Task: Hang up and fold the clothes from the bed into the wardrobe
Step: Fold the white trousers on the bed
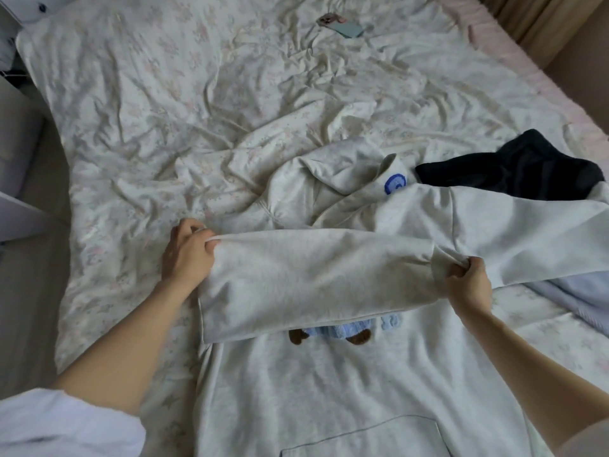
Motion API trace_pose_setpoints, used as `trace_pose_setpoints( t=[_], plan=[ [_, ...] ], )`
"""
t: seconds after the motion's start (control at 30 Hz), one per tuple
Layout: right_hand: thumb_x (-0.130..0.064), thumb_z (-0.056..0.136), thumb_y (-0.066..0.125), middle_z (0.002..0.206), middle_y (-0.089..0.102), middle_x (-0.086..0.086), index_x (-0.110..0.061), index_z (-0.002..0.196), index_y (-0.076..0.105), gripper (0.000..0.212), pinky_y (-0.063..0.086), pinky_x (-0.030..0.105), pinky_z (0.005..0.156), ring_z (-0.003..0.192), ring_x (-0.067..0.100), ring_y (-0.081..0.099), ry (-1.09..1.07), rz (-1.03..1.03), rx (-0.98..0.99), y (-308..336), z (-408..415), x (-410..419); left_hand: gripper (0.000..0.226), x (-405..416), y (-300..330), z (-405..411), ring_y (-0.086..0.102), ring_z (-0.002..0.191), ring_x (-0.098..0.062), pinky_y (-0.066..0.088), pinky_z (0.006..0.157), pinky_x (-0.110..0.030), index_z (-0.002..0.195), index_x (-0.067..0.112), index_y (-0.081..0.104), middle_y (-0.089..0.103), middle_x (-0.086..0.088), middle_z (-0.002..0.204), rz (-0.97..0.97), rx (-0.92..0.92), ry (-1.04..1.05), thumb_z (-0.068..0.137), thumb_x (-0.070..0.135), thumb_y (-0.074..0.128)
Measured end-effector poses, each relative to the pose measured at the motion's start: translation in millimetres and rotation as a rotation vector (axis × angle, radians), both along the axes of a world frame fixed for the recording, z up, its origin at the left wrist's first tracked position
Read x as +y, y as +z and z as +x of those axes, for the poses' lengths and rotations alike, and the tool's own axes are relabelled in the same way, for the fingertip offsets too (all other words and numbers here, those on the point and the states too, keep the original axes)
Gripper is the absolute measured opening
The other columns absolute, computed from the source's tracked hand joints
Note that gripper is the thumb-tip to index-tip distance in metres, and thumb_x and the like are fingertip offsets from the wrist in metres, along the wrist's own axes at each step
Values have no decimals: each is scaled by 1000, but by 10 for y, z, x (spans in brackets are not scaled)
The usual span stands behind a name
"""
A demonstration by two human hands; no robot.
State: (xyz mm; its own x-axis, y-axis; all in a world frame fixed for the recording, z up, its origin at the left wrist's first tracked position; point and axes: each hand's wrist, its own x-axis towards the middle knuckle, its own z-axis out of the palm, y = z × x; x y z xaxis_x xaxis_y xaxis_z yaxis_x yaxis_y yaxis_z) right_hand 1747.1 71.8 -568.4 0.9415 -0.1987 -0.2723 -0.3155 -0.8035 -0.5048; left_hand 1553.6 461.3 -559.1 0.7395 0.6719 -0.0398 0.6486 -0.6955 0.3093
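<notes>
Where the view begins, nearest the camera: pale grey cotton hoodie [329, 390] spread front-up on the bed, kangaroo pocket [379, 437] at the near edge, body running away from the viewer. Across its chest, a folded-over grey sleeve [313, 278] stretched flat from left to right, covering most of a light-blue and brown fuzzy print [342, 334] that peeks out under the sleeve's near edge. At the sleeve's left end, left hand [189, 255], fingers [211, 247] clenched on the cuff corner, bare forearm leading back to a white rolled sleeve at the lower left. At the sleeve's right end, near the shoulder seam, right hand [468, 282], fingers [458, 270] pinched tight on a bunch of the grey fabric, forearm leading back to the lower right. Beyond the hands, the hoodie's hood [329, 179] crumpled toward the middle of the bed, a round blue embroidered patch [394, 184] showing on a turned-up fold. To the right, the other grey sleeve [527, 232] spread outward, lying over a pale lilac ribbed cloth [566, 295] and touching a dark navy garment [514, 169] bunched just behind it. Underneath everything, wrinkled cream floral bed sheet [164, 110], with a pink ruffled edge [527, 70] along the right side. Far off near the head of the bed, well apart from the clothes, light-blue phone [342, 26] lying flat.
</notes>
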Motion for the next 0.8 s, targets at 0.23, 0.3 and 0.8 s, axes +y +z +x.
trace_pose_setpoints(
  t=[0.23,0.3,0.8],
  plan=[
    [-3,82,47,108,58,22,-6,110,42,29,42,42,75,96,39,55,16,-51,59,5,42,-60,22,83,216,126,60,87,-39,39,72,-36,91,-3,62,66,-24,93,-110,-218,148,95,10,45],
    [-6,84,48,111,58,22,-6,113,45,29,42,44,80,101,39,54,51,-48,38,21,86,-38,21,178,255,96,61,81,-43,43,71,-42,90,-1,63,67,-25,88,67,-139,80,94,13,49],
    [-21,88,49,121,51,20,-1,112,44,31,37,40,81,107,37,51,32,-82,79,14,97,82,27,43,42,222,60,90,-36,36,78,-34,87,8,66,67,-17,83,-115,40,-185,92,30,51]
  ],
)
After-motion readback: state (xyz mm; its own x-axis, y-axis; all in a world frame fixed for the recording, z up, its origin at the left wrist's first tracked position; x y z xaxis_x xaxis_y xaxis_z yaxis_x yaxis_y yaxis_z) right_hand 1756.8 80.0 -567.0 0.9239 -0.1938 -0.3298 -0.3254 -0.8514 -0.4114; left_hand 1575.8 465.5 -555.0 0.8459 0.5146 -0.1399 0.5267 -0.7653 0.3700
